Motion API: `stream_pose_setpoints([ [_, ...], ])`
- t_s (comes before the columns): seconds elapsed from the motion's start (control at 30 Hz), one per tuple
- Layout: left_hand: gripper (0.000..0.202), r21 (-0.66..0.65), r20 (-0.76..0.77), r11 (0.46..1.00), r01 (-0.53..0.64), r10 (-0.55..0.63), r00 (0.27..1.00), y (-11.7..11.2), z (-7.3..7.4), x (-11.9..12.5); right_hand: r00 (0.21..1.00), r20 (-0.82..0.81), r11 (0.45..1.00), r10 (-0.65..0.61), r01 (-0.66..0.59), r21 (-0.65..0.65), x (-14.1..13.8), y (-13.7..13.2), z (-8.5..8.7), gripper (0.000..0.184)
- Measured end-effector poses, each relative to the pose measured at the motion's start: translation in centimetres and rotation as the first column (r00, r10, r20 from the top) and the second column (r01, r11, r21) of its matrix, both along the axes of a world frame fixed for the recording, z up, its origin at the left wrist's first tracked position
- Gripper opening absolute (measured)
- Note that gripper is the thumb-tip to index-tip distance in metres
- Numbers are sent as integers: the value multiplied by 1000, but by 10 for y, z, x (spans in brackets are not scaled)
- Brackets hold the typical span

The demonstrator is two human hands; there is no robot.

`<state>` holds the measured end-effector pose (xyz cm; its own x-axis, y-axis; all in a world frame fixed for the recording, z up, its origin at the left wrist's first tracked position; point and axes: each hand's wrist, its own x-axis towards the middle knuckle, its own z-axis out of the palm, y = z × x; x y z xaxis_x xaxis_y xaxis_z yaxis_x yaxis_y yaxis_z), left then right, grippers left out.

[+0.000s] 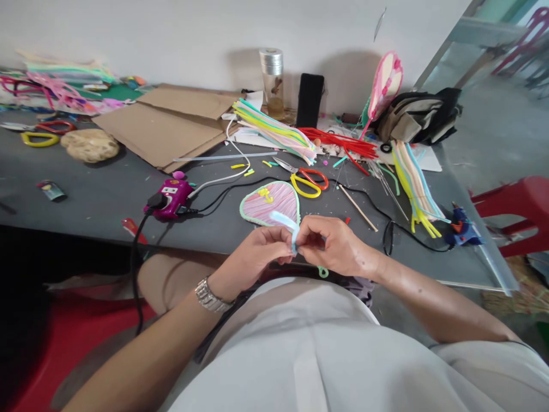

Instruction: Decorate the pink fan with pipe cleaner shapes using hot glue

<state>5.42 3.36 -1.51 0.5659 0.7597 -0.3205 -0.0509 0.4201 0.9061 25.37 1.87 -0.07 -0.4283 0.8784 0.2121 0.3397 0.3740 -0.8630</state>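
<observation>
Between my two hands is a light blue pipe cleaner [283,219], bent near my fingertips, its free end pointing up and left. My left hand [263,252], with a metal watch on the wrist, pinches it from the left. From the right, my right hand [332,243] grips it with thumb and curled fingers. Just beyond my hands lies a rounded pink striped piece [270,203] with a pale green edge and small yellow bits on top. Scissors [306,177] with orange and yellow handles rest behind it. A small green loop [323,272] shows below my right hand.
Bundles of coloured pipe cleaners [278,131] lie at the back, near a bottle [273,83]. A purple power socket [170,197] with cables sits left. At the right edge are a blue glue gun [465,229] and a red stool [514,214]. Cardboard [167,126] lies back left.
</observation>
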Motion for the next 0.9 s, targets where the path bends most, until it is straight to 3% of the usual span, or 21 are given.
stream_pose_setpoints([
  [0.23,17,-45,61,999,25,-23,998,1,0,-3,995,-73,972,-63,44,-233,0,0,1,3],
  [0.53,13,-11,37,1000,-14,14,999,0,1,-3,990,-98,946,-98,62,-318,-7,2,-1,4],
  [0.7,15,-28,-14,999,-17,16,1000,-1,3,-2,994,-79,950,-81,53,-308,-6,1,-2,4],
  [0.9,13,-130,19,991,-19,21,1000,-1,4,0,998,15,987,-64,65,-145,-5,-2,-3,5],
])
